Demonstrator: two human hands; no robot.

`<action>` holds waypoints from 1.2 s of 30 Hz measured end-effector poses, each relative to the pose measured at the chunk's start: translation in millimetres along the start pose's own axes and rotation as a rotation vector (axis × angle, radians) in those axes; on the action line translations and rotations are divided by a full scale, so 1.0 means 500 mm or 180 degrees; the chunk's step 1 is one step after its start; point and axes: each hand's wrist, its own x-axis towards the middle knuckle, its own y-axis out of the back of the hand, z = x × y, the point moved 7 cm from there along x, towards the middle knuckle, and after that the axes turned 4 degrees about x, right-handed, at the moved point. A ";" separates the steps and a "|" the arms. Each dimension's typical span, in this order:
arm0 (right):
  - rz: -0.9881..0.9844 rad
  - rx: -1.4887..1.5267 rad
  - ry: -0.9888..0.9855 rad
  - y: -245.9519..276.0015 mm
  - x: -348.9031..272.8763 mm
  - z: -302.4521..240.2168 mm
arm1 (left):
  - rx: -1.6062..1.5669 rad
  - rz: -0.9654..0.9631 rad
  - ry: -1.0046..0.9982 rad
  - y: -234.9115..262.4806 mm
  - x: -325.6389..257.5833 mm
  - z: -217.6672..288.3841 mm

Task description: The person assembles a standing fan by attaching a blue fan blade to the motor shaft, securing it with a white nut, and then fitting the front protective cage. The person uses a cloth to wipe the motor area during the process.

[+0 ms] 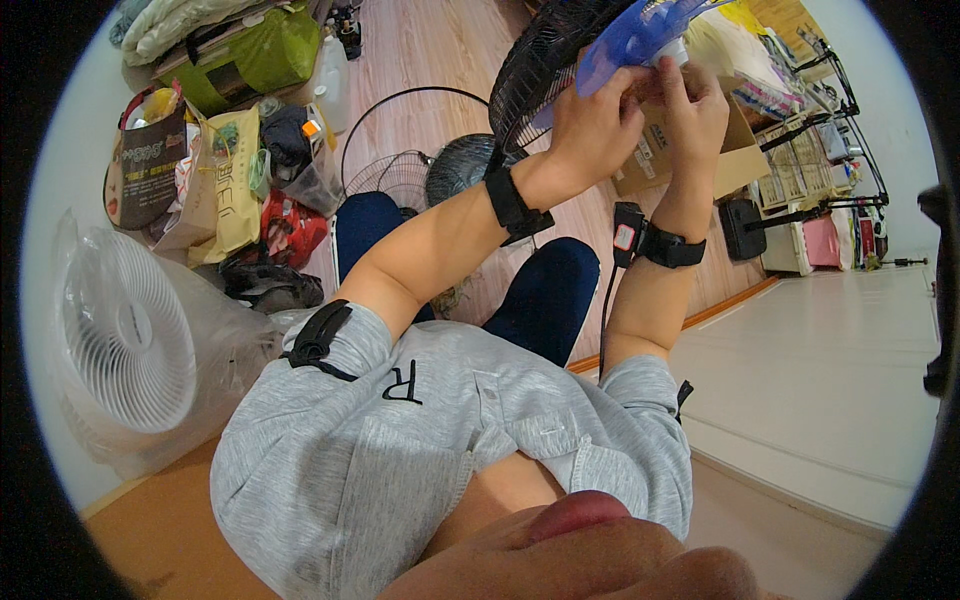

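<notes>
At the top of the head view a translucent blue fan blade (628, 48) sits in front of a black wire fan guard (528, 75). My left hand (597, 128) is closed at the lower edge of the blade, its fingertips partly hidden near the hub. The fingers of my right hand (697, 115) pinch a white cap (673, 51) at the blade's centre. Below the guard, a dark round fan base (465, 170) stands on the floor between my knees and the fan. Beside it lies a loose wire grille (372, 178) with a black rim.
An open cardboard box (738, 150) stands behind my right hand, near a loaded shelf (800, 165). Bags (228, 175) and a plastic bin (318, 180) crowd the left side. A plastic-wrapped white fan (130, 330) is by my left elbow; a white panel (810, 390) lies right.
</notes>
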 end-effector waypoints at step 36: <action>-0.0264 -0.0240 0.0157 0.018 -0.003 -0.004 | -0.0064 -0.0174 0.0248 0.001 -0.001 0.004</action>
